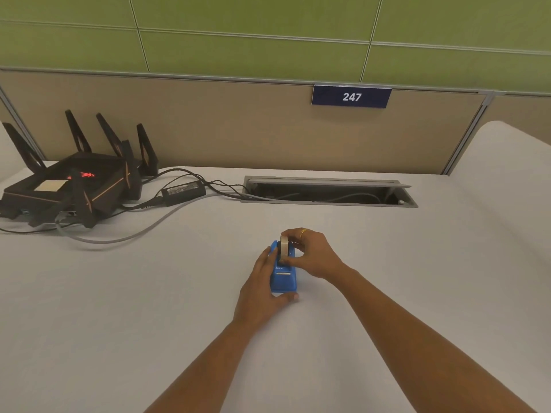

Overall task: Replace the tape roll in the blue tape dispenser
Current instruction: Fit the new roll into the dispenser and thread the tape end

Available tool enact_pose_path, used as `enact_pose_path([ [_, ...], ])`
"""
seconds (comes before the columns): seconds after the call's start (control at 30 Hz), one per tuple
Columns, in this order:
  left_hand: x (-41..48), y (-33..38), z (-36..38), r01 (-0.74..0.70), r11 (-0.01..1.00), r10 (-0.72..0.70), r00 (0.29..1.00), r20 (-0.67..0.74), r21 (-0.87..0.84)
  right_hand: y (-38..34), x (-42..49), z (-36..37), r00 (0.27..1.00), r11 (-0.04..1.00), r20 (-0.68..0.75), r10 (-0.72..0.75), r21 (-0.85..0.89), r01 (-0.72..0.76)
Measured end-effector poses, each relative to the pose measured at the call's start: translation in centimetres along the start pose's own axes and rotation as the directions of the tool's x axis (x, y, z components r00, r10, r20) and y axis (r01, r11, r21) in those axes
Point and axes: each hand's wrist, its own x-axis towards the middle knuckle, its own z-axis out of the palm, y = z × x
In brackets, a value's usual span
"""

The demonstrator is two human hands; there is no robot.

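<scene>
The blue tape dispenser (283, 277) stands on the white desk (149, 293), its long axis running away from me. My left hand (262, 289) wraps its left side and near end, thumb across the front edge. A pale tape roll (283, 247) stands on edge in the dispenser's far half. My right hand (313, 253) pinches this roll from the right, fingers over its top and thumb at its lower edge. A gold ring shows on one right finger. The roll's hub and the dispenser's right wall are hidden by my hand.
A black router (74, 186) with upright antennas sits at the far left, with a power brick (183, 192) and cables trailing right into an open cable tray (328, 192) in the desk. A beige partition carries a sign reading 247 (351, 96).
</scene>
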Motion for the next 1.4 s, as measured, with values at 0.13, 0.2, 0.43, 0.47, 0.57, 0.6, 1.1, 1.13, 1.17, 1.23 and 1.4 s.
enact_pose_path([
  [0.13,0.1,-0.1,0.0,-0.003,1.0,0.003,1.0,-0.007,0.018,0.0,0.3,-0.1,1.0,0.999,0.018,0.008,-0.051,-0.007],
  [0.2,0.2,-0.1,0.0,-0.012,0.999,0.013,1.0,-0.005,0.038,0.0,0.2,0.0,1.0,0.998,0.015,0.016,-0.054,-0.015],
  [0.43,0.0,-0.1,0.1,-0.028,0.998,0.028,1.0,-0.013,0.055,0.1,-0.3,0.3,1.0,1.0,-0.018,-0.001,-0.019,0.0],
  [0.47,0.0,0.0,0.1,-0.038,0.997,0.039,0.999,-0.01,0.064,0.1,-0.4,0.4,1.0,1.0,-0.028,-0.005,-0.009,0.005],
  [0.57,0.0,0.1,0.0,-0.061,0.992,0.06,0.998,0.006,0.114,0.1,-0.6,0.5,0.999,1.0,-0.038,-0.016,0.008,0.016],
  [0.6,0.0,0.1,0.0,-0.061,0.991,0.06,0.998,0.009,0.122,0.1,-0.6,0.5,0.999,1.0,-0.033,-0.016,0.008,0.016],
  [1.1,-0.1,0.1,0.0,-0.068,0.989,0.069,0.998,-0.003,0.131,0.6,-1.1,0.4,0.999,0.998,0.028,-0.044,0.049,0.042],
  [1.13,-0.1,0.0,0.0,-0.068,0.99,0.069,0.998,-0.006,0.122,0.6,-1.1,0.4,0.999,0.997,0.026,-0.038,0.068,0.036],
  [1.17,-0.1,0.0,0.0,-0.066,0.992,0.067,0.998,-0.008,0.111,0.6,-1.1,0.5,0.999,0.996,0.021,-0.027,0.091,0.025],
  [1.23,0.0,0.0,0.1,-0.06,0.994,0.061,0.998,-0.013,0.097,0.6,-1.0,0.6,1.0,0.991,0.008,0.0,0.137,-0.001],
  [1.4,0.2,0.1,0.1,-0.008,1.0,0.008,1.0,-0.01,0.006,0.9,-0.8,0.8,1.0,0.986,-0.01,0.018,0.168,-0.016],
])
